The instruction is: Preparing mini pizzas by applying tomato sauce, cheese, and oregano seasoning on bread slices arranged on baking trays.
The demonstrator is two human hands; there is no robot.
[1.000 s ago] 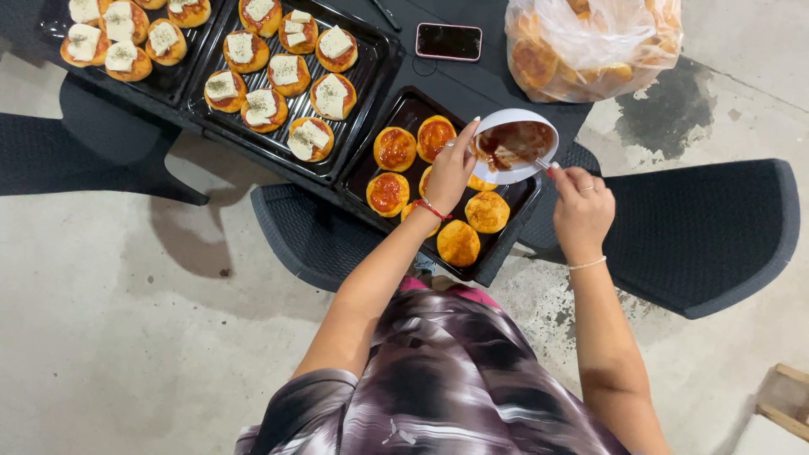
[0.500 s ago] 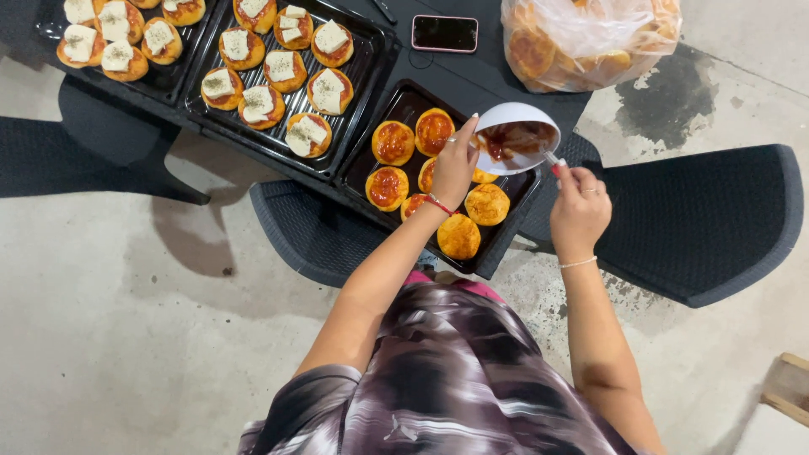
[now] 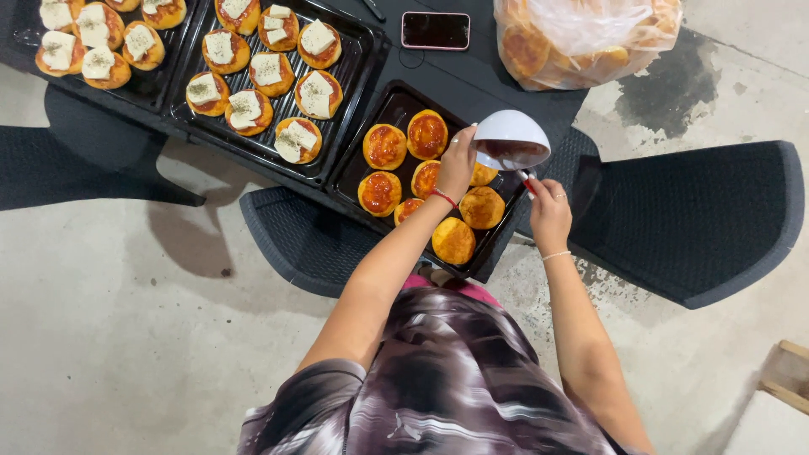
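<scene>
Two hands busy over the near black tray (image 3: pixel 497 253).
My left hand (image 3: pixel 458 162) grips the tilted white sauce bowl (image 3: pixel 511 141) above the tray's right edge; my right hand (image 3: pixel 549 209) is closed on a spoon (image 3: pixel 524 179) dipping into it. Plain buns (image 3: pixel 453 240) at near corner.

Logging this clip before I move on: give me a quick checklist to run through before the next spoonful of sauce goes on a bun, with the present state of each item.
1. Bowl held firmly in left hand: ok, tilted over the tray.
2. Sauce left in bowl: ok, red sauce visible.
3. Spoon in right hand: ok, tip at the bowl.
4. Spoon loaded: cannot tell, its end is hidden by the bowl.
5. Plain buns within reach: ok, several unsauced near the tray's front edge.
6. Phone clear of drips: ok, apart from the tray.
</scene>
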